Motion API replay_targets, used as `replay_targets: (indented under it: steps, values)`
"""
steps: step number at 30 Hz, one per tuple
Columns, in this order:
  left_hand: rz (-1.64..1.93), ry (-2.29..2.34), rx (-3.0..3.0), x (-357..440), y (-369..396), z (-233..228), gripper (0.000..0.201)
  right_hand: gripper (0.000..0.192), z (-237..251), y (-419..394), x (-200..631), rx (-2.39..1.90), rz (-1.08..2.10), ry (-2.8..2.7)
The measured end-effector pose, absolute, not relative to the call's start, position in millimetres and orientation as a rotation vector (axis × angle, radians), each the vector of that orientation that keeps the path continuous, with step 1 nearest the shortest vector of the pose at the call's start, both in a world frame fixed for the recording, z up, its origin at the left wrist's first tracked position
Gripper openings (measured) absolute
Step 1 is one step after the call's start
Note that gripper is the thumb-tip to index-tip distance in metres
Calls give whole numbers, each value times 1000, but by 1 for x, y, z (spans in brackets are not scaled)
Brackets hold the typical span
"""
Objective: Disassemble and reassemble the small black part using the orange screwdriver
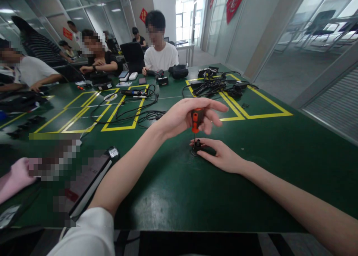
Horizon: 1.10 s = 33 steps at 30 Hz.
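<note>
My left hand is held over the top of a screwdriver with an orange and black handle. The palm and thumb side rest at the handle's end, with the fingers loosely curled around it. The screwdriver stands upright, its thin shaft pointing down at a small black part on the green table. Low on the tabletop, my right hand pinches that black part between thumb and fingers. What the screwdriver's tip touches is too small to make out.
Black cables lie tangled at the centre left, and more black gear sits at the back right. Yellow tape marks rectangles on the table. A tablet-like device lies by my left forearm. Several people sit around the far side.
</note>
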<state>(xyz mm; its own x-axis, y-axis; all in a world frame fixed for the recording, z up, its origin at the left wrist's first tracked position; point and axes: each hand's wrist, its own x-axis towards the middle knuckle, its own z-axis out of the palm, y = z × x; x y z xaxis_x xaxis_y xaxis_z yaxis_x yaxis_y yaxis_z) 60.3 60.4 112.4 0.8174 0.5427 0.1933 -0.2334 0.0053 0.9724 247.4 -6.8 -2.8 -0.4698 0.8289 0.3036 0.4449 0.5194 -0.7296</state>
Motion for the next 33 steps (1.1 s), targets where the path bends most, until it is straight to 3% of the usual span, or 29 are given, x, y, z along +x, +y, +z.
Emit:
replay_targets:
  steps: [7,13,19,24,29,33]
  values:
    - [660,364,1447,63,58,116,65,36,-2,-7,248,-1010,765,-2105]
    - [660,342,1505,53,68,115,47,35,-4,-6,247,-992,754,-2103]
    - [719,279,1478,53,68,114,51,34,-4,-5,247,-981,726,-2106]
    - [729,304,1529,57,63,117,18,34,-5,-5,246,-988,717,-2110]
    - [672,380,1623,49,66,122,47,32,-3,-4,246,-997,722,-2118]
    - [645,341,1534,46,69,124,42,33,-2,-4,246,-977,731,-2121]
